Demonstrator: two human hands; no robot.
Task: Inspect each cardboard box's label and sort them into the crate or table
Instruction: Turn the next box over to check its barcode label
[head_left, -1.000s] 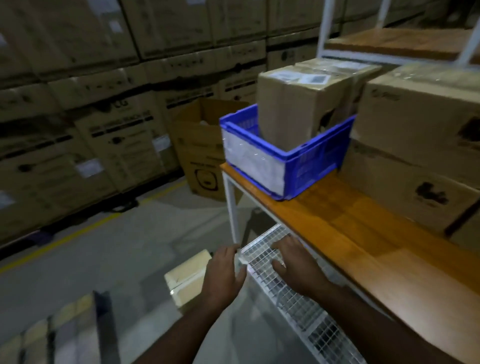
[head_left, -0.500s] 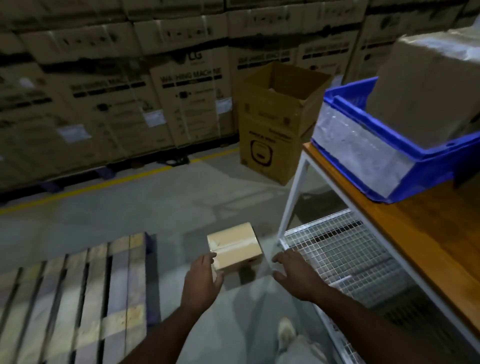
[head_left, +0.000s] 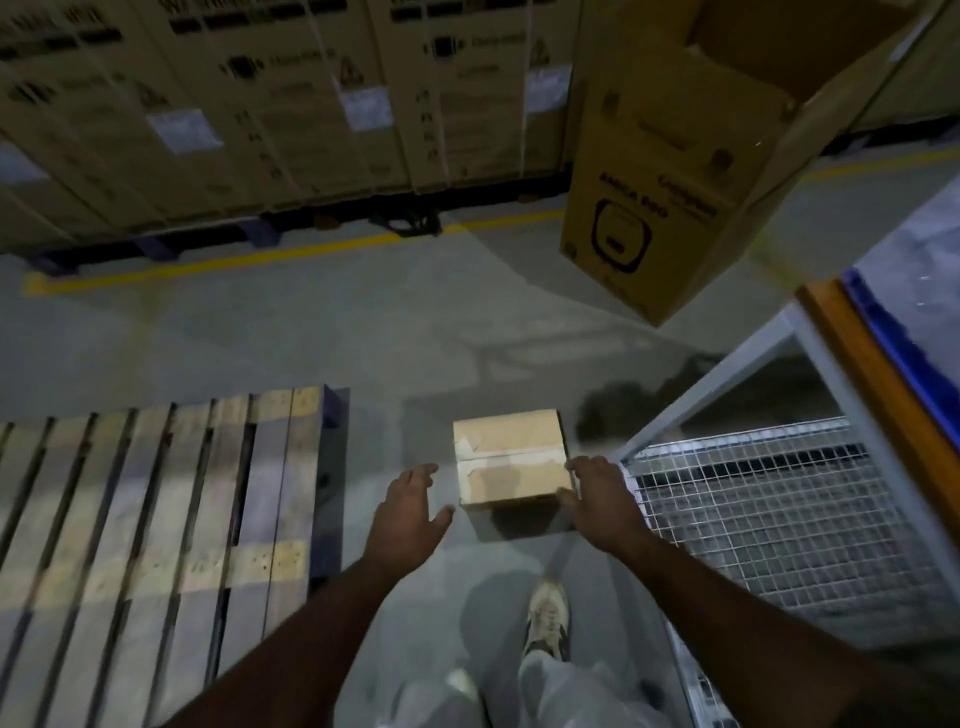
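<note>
A small cardboard box sits on the grey concrete floor, between a wooden pallet on my left and the wire-mesh lower shelf of the desk on my right. Its top is sealed with a strip of tape; no label can be made out on the faces I see, and the near side is in shadow.

My left hand is spread, fingers apart, just beside the box's left side and not touching it. My right hand is also spread, at the box's right near corner; the thumb appears to meet the edge, but blur prevents confirming contact. Neither hand grips anything.

The desk shows only as an orange edge on a pale metal frame, cut off at the right border. Above it, a sliver of the blue crate is visible; its contents are out of frame.

A tall open carton stands on the floor beyond the desk, its printing too blurred to read. Stacked cartons line the back behind a yellow floor line. One shoe shows below.
</note>
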